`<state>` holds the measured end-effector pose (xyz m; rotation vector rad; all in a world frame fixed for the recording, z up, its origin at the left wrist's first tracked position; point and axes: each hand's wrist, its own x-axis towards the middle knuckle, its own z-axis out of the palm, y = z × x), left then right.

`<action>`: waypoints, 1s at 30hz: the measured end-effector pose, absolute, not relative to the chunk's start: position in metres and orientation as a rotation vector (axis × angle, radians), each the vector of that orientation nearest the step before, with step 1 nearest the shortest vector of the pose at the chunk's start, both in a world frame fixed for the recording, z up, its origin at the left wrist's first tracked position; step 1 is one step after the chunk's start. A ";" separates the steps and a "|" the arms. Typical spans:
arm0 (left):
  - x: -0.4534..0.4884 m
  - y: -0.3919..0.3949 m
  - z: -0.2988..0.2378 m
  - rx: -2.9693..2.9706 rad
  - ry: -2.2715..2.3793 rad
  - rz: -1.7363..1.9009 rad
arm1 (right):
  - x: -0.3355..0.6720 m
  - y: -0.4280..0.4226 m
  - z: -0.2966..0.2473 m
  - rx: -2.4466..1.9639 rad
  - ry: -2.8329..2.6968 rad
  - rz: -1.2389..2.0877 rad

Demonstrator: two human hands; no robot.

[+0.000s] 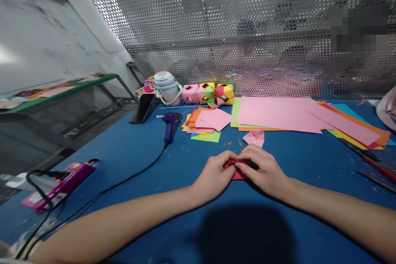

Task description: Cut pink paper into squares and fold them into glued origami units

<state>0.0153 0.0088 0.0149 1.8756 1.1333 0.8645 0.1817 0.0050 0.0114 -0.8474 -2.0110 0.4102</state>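
Observation:
My left hand point(215, 173) and my right hand point(262, 168) meet over a small folded red paper piece point(237, 174) on the blue table point(148, 152). Both hands have their fingers curled and pinched on it, pressing it against the tabletop. Most of the red piece is hidden under my fingers. A folded pink paper piece point(255, 137) lies just beyond my hands.
A stack of small coloured squares point(208, 123) and large pink and coloured sheets point(278, 113) lie further back. Finished paper cubes point(210, 93), a white bottle point(167, 87), a phone point(142, 107), a blue glue gun point(170, 126) with cable, and a magenta device point(62, 183) stand left.

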 end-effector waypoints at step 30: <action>0.016 0.026 0.013 1.280 1.142 0.988 | 0.234 0.060 0.006 -1.440 -1.764 0.475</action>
